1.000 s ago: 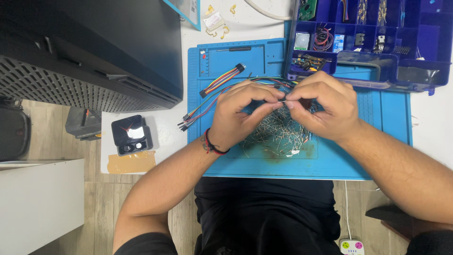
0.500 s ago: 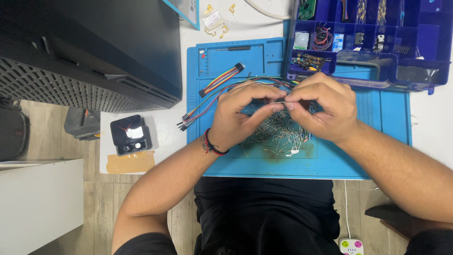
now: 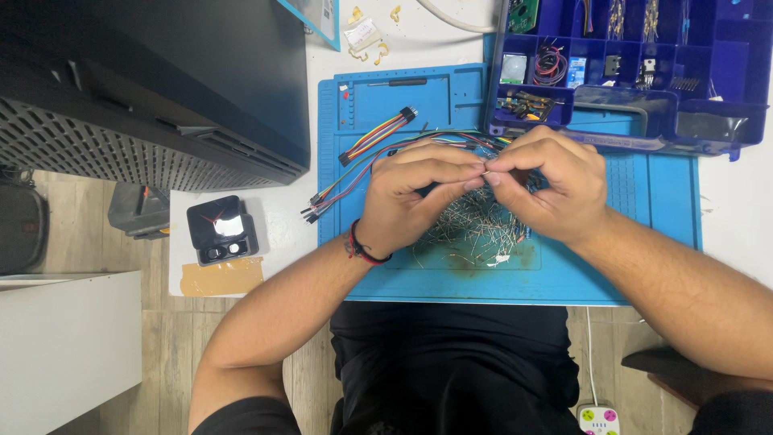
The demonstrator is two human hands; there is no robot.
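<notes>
My left hand (image 3: 415, 197) and my right hand (image 3: 547, 181) meet fingertip to fingertip above a blue work mat (image 3: 644, 242). Between the pinched fingers is a thin wire-legged component (image 3: 484, 171), too small to name. A loose heap of small wire-legged parts (image 3: 475, 229) lies on the mat right below the hands. Coloured jumper wires (image 3: 370, 141) run across the mat from the left and pass under my left hand. A red and black band sits on my left wrist.
A blue compartment box (image 3: 708, 72) of small electronic parts stands at the back right. A large black case (image 3: 145, 89) fills the left. A small black box (image 3: 221, 229) and a strip of tan tape (image 3: 221, 276) lie at the table's left edge.
</notes>
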